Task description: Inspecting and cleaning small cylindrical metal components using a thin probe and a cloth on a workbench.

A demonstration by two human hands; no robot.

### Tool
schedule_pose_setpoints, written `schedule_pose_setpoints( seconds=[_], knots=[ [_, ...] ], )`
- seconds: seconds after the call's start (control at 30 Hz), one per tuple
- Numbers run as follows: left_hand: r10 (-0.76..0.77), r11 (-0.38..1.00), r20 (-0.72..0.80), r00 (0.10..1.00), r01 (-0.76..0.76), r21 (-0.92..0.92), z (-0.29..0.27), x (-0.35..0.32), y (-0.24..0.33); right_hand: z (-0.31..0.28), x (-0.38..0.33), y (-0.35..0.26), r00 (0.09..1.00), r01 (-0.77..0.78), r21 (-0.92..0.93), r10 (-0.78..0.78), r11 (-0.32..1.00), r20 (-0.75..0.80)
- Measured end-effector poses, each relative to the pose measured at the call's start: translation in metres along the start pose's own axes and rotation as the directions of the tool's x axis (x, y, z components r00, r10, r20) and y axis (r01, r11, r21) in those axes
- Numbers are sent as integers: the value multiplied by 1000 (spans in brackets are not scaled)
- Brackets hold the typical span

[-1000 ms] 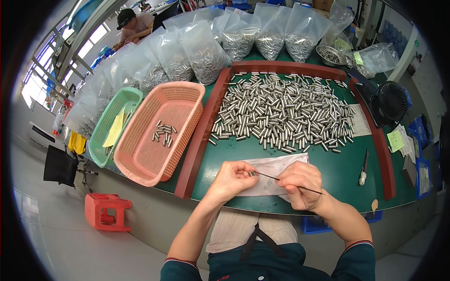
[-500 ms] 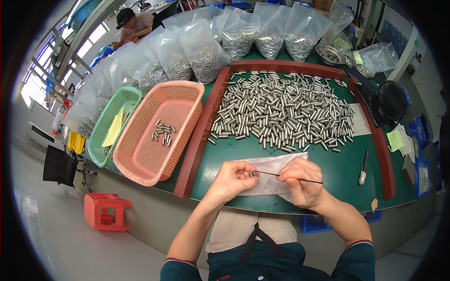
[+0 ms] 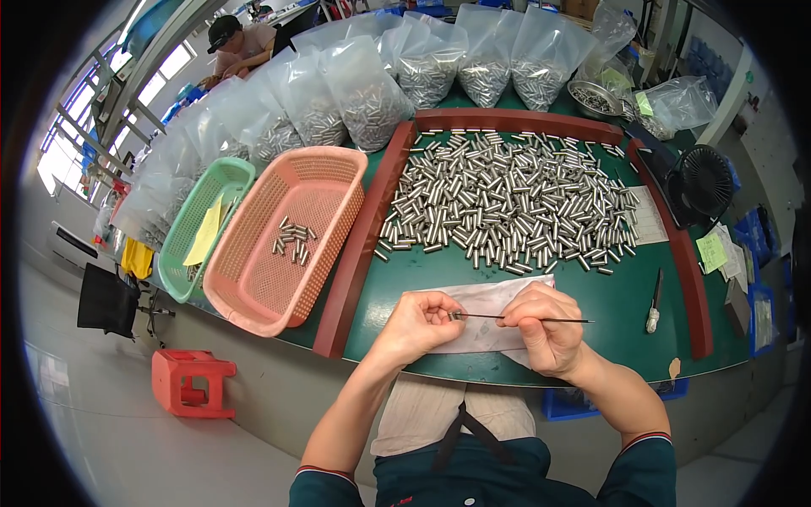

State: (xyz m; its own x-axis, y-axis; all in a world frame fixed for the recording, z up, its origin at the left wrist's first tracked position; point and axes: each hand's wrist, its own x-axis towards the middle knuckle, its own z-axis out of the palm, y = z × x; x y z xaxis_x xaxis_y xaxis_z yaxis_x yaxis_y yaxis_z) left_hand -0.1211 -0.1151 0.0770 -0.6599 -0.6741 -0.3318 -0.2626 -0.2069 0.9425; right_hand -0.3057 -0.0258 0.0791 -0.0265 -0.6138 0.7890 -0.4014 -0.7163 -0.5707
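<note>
Between the thumb and fingers of my left hand (image 3: pixel 416 323) is a small metal cylinder (image 3: pixel 457 315), mostly covered by the fingertips. My right hand (image 3: pixel 545 329) pinches a thin dark rod (image 3: pixel 483 316), which lies nearly level and sticks out past the hand to the right. The rod's left tip meets the cylinder's end; whether it goes inside is too small to tell. Under both hands, a pale stained cloth (image 3: pixel 483 336) lies on the green tabletop (image 3: pixel 384 296). Beyond them spreads a large heap of shiny metal cylinders (image 3: pixel 515 198).
Dark red rails (image 3: pixel 363 253) border the work area. On the left stand a pink basket (image 3: pixel 283 241) holding several cylinders and a green basket (image 3: pixel 179 232). Filled plastic bags (image 3: pixel 363 93) line the back. At right are a slim dark-bladed tool (image 3: pixel 654 304) and a black fan (image 3: pixel 705 182).
The rod has tilted from slanting to nearly level, its left tip dropping to the cylinder's end and its right end rising. Both hands stay in almost the same place.
</note>
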Motion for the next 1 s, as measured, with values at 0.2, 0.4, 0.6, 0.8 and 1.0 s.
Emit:
schedule_pose_setpoints(
  seconds=[0.2, 0.4, 0.6, 0.8, 1.0],
  knots=[
    [4, 1000, 19, 1000, -3, -31, 1, 0, 1, 0, -1, 0, 1000, -24, -28, 24, 999, -3],
    [-4, 999, 39, 999, 5, -45, -2, 1, -1, -1, 0, 0, 999, -33, -27, 32, 999, -22],
    [-26, 999, 61, 998, 29, -43, -3, 0, 3, -1, -1, -2, 998, -46, -16, 45, 999, -33],
    [-22, 999, 63, 998, 24, -30, -5, 0, 0, -1, 0, -2, 994, -95, -12, 95, 995, -50],
    [10, 998, 65, 998, -6, -61, -4, -2, 1, -2, 1, -2, 991, -111, 15, 112, 994, -69]
  ],
)
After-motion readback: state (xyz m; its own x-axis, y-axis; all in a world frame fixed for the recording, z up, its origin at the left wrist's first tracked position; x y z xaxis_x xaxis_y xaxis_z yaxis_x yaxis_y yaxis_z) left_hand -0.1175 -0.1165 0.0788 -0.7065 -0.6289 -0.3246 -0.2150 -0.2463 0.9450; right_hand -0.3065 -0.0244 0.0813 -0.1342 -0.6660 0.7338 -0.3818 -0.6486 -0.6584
